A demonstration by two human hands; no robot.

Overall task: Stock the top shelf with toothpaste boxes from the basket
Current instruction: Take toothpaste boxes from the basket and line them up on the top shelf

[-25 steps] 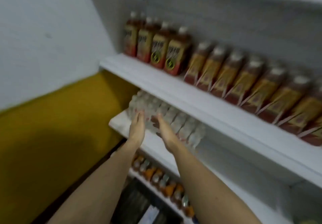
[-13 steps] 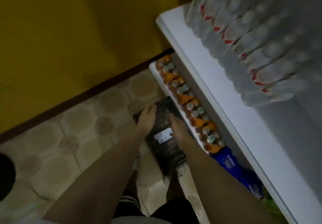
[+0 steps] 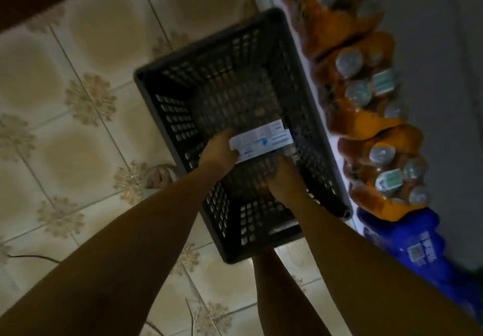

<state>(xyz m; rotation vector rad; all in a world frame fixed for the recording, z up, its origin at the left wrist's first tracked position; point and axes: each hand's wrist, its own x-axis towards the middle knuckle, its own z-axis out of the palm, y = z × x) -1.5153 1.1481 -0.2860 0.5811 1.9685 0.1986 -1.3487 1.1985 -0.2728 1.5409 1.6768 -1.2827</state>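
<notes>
A dark plastic basket with slotted walls stands on the tiled floor below me. Inside it lie white toothpaste boxes, two showing, stacked one on the other. My left hand grips the left end of these boxes. My right hand is lower in the basket, just beneath the boxes' right end, fingers pointing down; what it touches is hidden. The top shelf is out of view.
Shrink-wrapped packs of orange drink bottles line the low white shelf to the right of the basket. A blue pack follows them nearer to me. Patterned floor tiles spread to the left. My foot shows beside the basket.
My view has swung from the shelves down to the floor. Both hands dropped from the shelf into the basket, and my left hand has taken hold of the toothpaste boxes.
</notes>
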